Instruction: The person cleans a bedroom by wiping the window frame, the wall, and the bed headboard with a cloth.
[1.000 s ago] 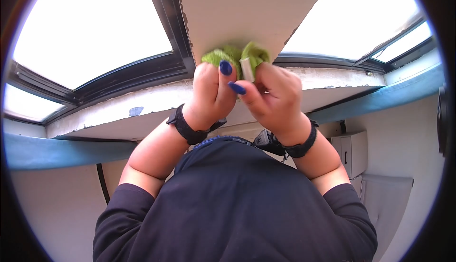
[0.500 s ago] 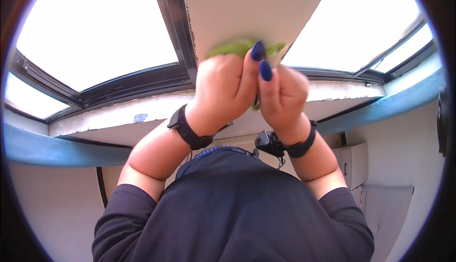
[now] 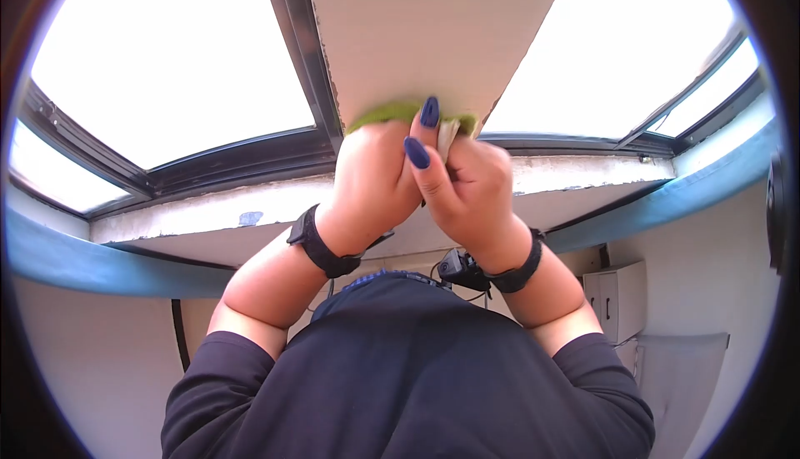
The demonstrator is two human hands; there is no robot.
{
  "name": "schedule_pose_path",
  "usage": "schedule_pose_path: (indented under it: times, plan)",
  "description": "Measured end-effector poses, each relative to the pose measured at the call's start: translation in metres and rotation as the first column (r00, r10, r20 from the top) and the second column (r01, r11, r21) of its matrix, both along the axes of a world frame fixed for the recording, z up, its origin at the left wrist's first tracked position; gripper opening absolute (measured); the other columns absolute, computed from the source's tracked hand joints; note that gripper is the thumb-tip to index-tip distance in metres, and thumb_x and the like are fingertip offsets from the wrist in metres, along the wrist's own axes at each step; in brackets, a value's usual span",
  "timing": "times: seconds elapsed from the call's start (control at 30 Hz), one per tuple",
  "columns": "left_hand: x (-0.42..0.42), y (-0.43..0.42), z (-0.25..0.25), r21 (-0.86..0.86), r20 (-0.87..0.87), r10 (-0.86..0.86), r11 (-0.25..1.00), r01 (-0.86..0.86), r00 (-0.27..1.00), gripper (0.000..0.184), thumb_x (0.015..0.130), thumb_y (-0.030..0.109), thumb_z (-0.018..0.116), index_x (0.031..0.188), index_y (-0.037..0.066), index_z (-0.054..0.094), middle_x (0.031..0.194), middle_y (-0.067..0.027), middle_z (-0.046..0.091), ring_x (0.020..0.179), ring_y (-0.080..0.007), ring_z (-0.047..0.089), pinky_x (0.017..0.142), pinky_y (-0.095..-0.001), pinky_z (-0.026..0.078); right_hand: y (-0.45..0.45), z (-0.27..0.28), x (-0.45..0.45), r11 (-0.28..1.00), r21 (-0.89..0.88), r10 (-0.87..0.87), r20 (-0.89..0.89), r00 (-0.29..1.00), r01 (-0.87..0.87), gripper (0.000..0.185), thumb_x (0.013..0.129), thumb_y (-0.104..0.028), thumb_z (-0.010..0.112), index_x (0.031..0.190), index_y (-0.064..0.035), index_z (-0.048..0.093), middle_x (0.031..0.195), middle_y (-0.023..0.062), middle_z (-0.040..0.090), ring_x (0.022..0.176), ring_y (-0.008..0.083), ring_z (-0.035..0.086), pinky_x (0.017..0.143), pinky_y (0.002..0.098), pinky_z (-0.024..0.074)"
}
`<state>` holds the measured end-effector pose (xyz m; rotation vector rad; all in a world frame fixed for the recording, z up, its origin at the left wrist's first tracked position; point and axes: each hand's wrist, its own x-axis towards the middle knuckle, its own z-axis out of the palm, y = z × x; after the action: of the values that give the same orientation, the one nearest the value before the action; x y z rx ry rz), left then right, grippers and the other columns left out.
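A green cloth-like item [image 3: 385, 115] shows above and between my two hands, in front of the beige wall section. My left hand [image 3: 379, 167] is closed on its left part, with the thumb pointing up. Closed on the right part is my right hand [image 3: 473, 184], its thumb lying across toward the left thumb. A pale strip [image 3: 447, 137], perhaps a tag or edge, stands out between the hands. Most of the green item is hidden behind my fingers. Both wrists wear black straps, and a small black device hangs at the right one.
Bright windows with dark frames [image 3: 242, 149] flank the beige wall section [image 3: 433, 34]. Below them runs a chipped white ledge [image 3: 583, 174]. Blue bands [image 3: 125, 267] curve along both sides. A pale cabinet [image 3: 621, 296] stands at the lower right.
The hands moved up and right, then back down and left, with the green item in them. The right thumb shifted across toward the left thumb, and the pale strip shows between them again.
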<state>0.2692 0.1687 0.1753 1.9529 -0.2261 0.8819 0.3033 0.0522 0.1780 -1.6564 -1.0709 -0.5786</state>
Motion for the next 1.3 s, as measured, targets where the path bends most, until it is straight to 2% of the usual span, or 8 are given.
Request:
schedule_pose_path:
  times: [0.2,0.33,0.67,0.87,0.93,1.07,1.17,1.3]
  plan:
    - [0.009,-0.009,0.042,0.07,0.108,-0.013,0.998,0.005,0.994,0.032,0.087,0.021,0.048,0.062,0.003,0.053,0.053,-0.0165,0.048,0.05,-0.0372,0.047,0.046,-0.0417,0.037,-0.007,0.045,0.004,0.993,0.115,0.031,0.066,0.997,-0.039,0.03,0.087,-0.017,0.053,0.063,0.0009,0.053,0.051,0.003,0.047,0.045,0.0092,0.042,0.043,0.0252,0.0333]
    - [0.002,-0.007,-0.011,0.073,-0.153,-0.004,0.997,0.015,0.988,0.031,0.088,0.023,0.043,0.067,0.003,0.055,0.058,-0.0161,0.053,0.056,-0.037,0.052,0.048,-0.0411,0.04,-0.012,0.009,0.005,0.972,-0.219,-0.109,-0.132,0.985,0.078,0.042,0.08,-0.031,0.063,0.051,-0.0041,0.049,0.044,0.0124,0.045,0.039,0.0291,0.046,0.039,0.0348,0.0368]
    - [0.013,-0.021,0.041,0.133,0.131,-0.123,0.986,0.105,0.984,0.023,0.085,0.019,0.049,0.069,0.004,0.055,0.055,-0.0153,0.05,0.052,-0.0358,0.05,0.046,-0.0399,0.039,-0.021,0.043,0.01,0.986,0.162,-0.046,0.134,0.99,0.024,0.025,0.078,-0.022,0.065,0.064,-0.0037,0.057,0.051,0.0094,0.049,0.039,0.0218,0.048,0.04,0.0285,0.0371]
    - [0.009,-0.022,0.007,0.161,0.074,0.005,0.987,-0.017,0.997,0.027,0.085,0.02,0.05,0.065,0.003,0.055,0.053,-0.0151,0.05,0.051,-0.036,0.05,0.047,-0.0408,0.039,-0.022,0.005,0.014,0.999,-0.015,-0.049,-0.127,0.991,0.047,0.038,0.084,-0.024,0.058,0.054,-0.002,0.051,0.044,0.0121,0.043,0.038,0.0272,0.044,0.039,0.0334,0.0344]
    - [0.003,-0.017,-0.012,0.019,-0.272,-0.095,0.994,0.104,0.958,0.029,0.084,0.02,0.05,0.062,0.003,0.054,0.052,-0.0144,0.05,0.051,-0.0359,0.05,0.048,-0.0407,0.04,-0.019,-0.018,0.009,0.996,-0.091,-0.051,-0.341,0.939,0.021,0.042,0.084,-0.027,0.059,0.051,-0.0026,0.048,0.043,0.013,0.041,0.038,0.0283,0.043,0.039,0.0351,0.0333]
    - [-0.002,-0.011,-0.011,-0.017,-0.246,-0.128,0.992,0.127,0.961,0.028,0.084,0.02,0.051,0.061,0.003,0.054,0.052,-0.0143,0.051,0.052,-0.0343,0.052,0.047,-0.0387,0.041,-0.017,-0.013,0.005,0.997,-0.075,-0.022,-0.211,0.977,0.006,0.039,0.082,-0.027,0.061,0.053,-0.0038,0.049,0.045,0.012,0.045,0.039,0.0282,0.045,0.039,0.0351,0.0348]
    - [-0.009,-0.009,0.013,0.095,0.126,-0.031,0.995,0.019,0.991,0.027,0.083,0.017,0.054,0.06,0.002,0.054,0.052,-0.0143,0.05,0.048,-0.032,0.05,0.044,-0.0362,0.038,-0.013,0.007,0.0,0.998,0.031,0.053,-0.014,0.999,-0.052,0.035,0.08,-0.027,0.062,0.055,-0.0045,0.05,0.048,0.0114,0.047,0.039,0.0283,0.046,0.039,0.0347,0.0356]
    - [-0.006,0.012,-0.005,-0.003,-0.099,0.0,1.0,0.0,0.995,0.025,0.083,0.017,0.051,0.065,0.001,0.055,0.053,-0.0156,0.05,0.05,-0.0345,0.05,0.045,-0.0377,0.039,0.005,-0.003,-0.002,0.998,-0.043,0.041,-0.136,0.99,-0.048,0.036,0.078,-0.027,0.064,0.054,-0.0041,0.051,0.047,0.0117,0.047,0.04,0.028,0.047,0.039,0.0344,0.0355]
